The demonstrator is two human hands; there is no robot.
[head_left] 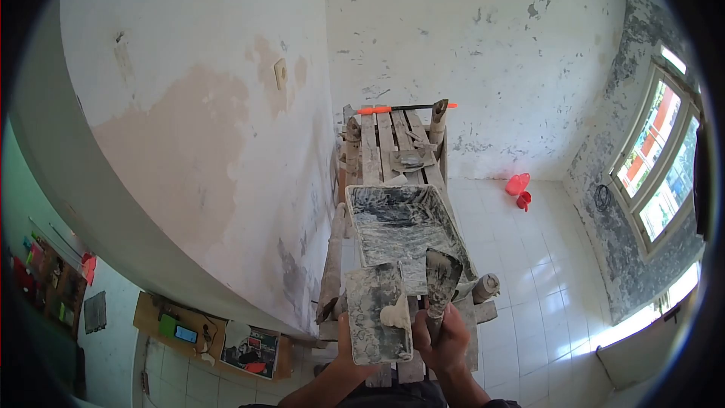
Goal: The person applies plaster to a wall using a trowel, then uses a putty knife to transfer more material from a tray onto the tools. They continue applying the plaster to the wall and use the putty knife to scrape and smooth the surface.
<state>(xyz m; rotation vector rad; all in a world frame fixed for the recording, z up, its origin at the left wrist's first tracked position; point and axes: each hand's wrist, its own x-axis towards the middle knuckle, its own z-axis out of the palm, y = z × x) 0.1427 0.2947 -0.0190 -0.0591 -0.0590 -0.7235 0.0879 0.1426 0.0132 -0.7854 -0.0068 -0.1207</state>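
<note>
My left hand (349, 363) is closed on the near left edge of a putty-smeared rectangular hawk (370, 291). A pale lump of putty (394, 315) sits at the hawk's right side. In my right hand (444, 338) is the handle of a putty knife (442, 276), its broad smeared blade pointing up and away. The blade is just right of the hawk, with a small gap between them. Beyond both tools, a large rectangular tray (400, 219) coated inside with putty rests on the wooden scaffold (370, 155).
A tool with an orange-and-black handle (404, 108) lies across the scaffold's far end, with another smeared plate (411, 160) nearer. A patched wall (189, 136) runs close on the left. Red plastic items (517, 183) stand on the tiled floor; a window (657, 151) is at right.
</note>
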